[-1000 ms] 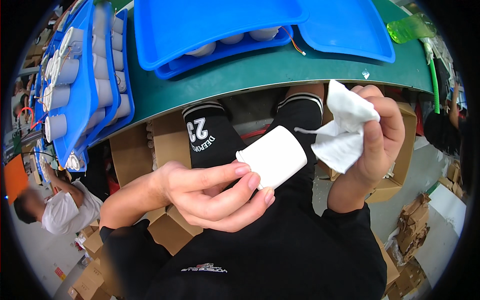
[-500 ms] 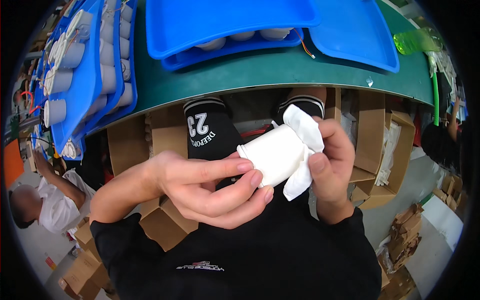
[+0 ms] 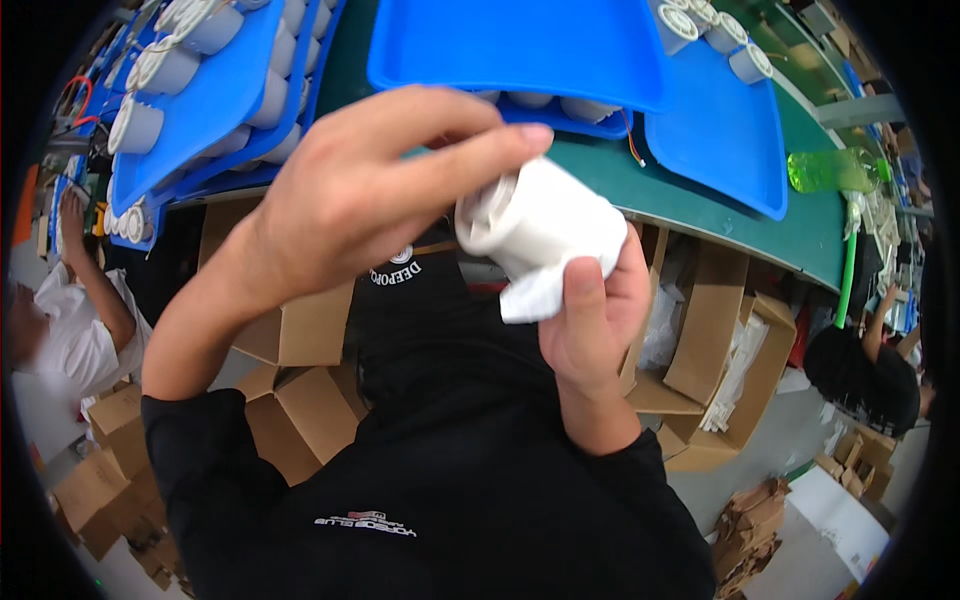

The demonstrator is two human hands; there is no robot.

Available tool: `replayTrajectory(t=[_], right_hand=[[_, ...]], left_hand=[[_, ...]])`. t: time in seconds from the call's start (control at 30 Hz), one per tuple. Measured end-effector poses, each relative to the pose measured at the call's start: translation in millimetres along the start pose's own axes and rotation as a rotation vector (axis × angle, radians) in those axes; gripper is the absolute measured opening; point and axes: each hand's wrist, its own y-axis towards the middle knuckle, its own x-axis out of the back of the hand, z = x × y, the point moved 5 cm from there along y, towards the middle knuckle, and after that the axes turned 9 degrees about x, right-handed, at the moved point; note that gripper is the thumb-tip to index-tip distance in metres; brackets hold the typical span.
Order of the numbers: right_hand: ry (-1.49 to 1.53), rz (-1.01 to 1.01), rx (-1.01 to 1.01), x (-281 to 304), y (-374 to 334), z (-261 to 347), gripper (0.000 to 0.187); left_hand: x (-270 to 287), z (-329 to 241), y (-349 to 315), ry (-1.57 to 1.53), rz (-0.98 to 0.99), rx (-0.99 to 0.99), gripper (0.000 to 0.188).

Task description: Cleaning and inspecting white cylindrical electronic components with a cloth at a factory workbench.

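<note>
My right hand (image 3: 590, 320) has closed up since a moment ago: the white cloth (image 3: 535, 290) that I held loose and off to the side is now bunched in my palm and pressed against the white cylinder (image 3: 545, 225), with only a corner hanging out below. The fingers on that side wrap the cylinder from underneath, thumb up its near face. My left hand (image 3: 370, 190) has come up and over, its fingers laid across the open, ribbed end of the cylinder and pinching its top. So the piece is now clamped between both hands in front of my chest, raised nearer my face than before, above the cardboard boxes (image 3: 300, 330) by my knees. I judge the wiping is underway, not just prepared. Beyond lies the green tabletop (image 3: 800, 230), with blue trays (image 3: 520, 50) of similar white cylinders.
</note>
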Motion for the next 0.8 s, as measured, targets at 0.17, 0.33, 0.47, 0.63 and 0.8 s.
replayTrajectory(t=[0.17,0.33,0.47,0.63,0.8], right_hand=[[0.056,0.035,0.188,-16,32,-14,0.038],[0.141,-0.053,0.285,-36,56,2,0.028],[0.104,-0.007,0.338,-30,65,10,0.03],[0.108,-0.043,0.377,-27,73,24,0.026],[0.097,-0.068,0.431,-30,66,39,0.023]], left_hand=[[33,18,35,-0.216,0.269,0.158,0.049],[51,23,70,-0.389,0.229,-0.328,0.051],[59,10,96,-0.172,0.279,-0.27,0.058],[62,19,126,-0.494,0.544,0.332,0.057],[69,-11,139,-0.198,0.546,-0.181,0.055]])
